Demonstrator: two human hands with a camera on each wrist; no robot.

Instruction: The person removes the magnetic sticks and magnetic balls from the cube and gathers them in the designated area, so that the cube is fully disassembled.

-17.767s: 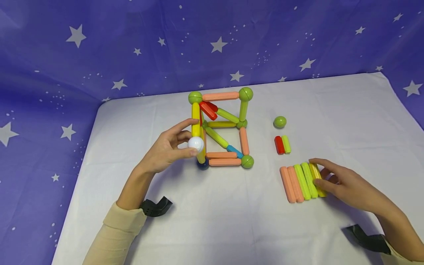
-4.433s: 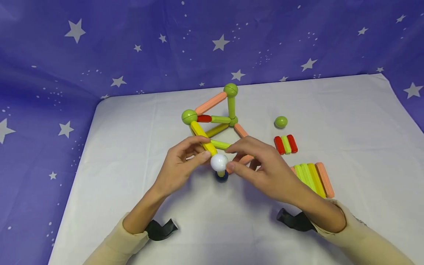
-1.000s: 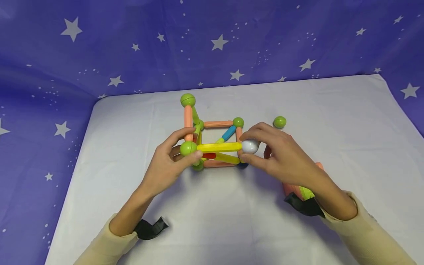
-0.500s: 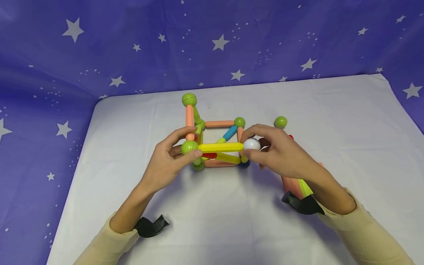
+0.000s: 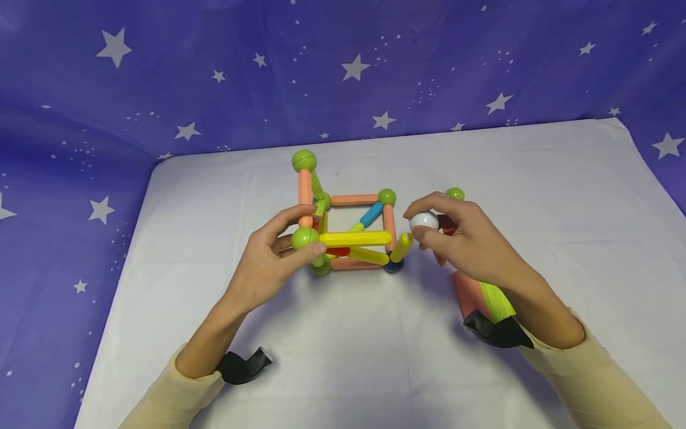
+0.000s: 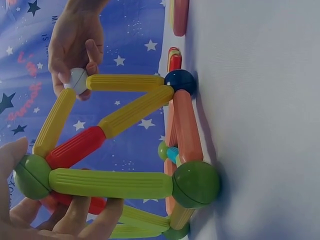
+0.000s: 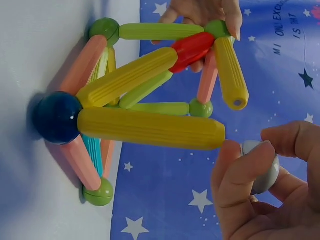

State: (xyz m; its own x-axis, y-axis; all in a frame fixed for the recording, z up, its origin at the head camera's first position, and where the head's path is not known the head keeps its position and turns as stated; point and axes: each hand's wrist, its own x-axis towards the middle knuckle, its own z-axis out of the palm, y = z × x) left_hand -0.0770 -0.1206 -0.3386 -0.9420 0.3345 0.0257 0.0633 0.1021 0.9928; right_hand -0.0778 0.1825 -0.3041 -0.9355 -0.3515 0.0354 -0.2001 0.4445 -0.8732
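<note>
Magnetic sticks and balls form a box-like frame on the table. My left hand (image 5: 278, 253) pinches the green ball (image 5: 305, 238) at its upper front corner, with a yellow stick (image 5: 356, 239) reaching right from that ball to a bare end. Another yellow stick (image 7: 150, 128) rises from the dark blue ball (image 7: 57, 117), its top also bare in the right wrist view. Just right of these ends, my right hand (image 5: 463, 238) pinches a white ball (image 5: 423, 221), which stands apart from both sticks in the right wrist view.
A loose green ball (image 5: 455, 193) lies behind my right hand. Salmon and light green sticks (image 5: 495, 301) lie side by side under the right wrist, partly hidden. A star-patterned cloth (image 5: 354, 68) rises behind the white-covered table (image 5: 332, 369).
The white ball has come off the yellow stick ends and moved right and slightly back with my right hand. Earlier the frame was turned to another side; my left hand has kept its place lately.
</note>
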